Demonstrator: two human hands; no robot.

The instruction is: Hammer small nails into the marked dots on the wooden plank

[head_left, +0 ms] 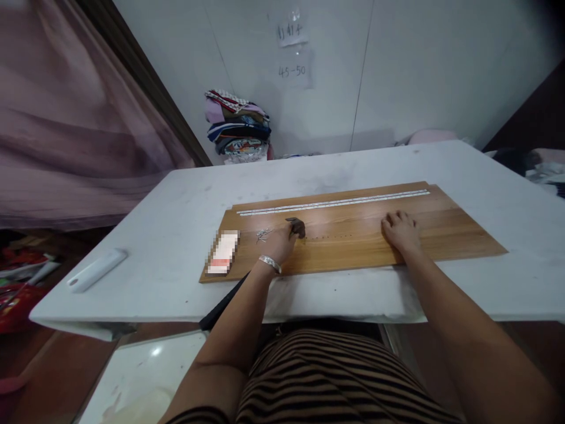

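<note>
A wooden board (353, 219) lies flat on the white table. My left hand (281, 242), with a silver bracelet at the wrist, is closed around a hammer near its dark metal head (296, 227); the black handle (225, 301) runs back under my forearm. Loose nails (263, 234) lie on the board just left of this hand. A row of small dark spots (331, 237) runs to the right of the hammer head. My right hand (401, 229) rests on the board's right part, fingers apart and holding nothing.
Two pale strips (335, 203) lie along the board's far side. A blurred pale box (223, 252) sits at its left end. A white object (97, 271) lies on the table's left. Folded cloths (239, 125) are stacked by the wall.
</note>
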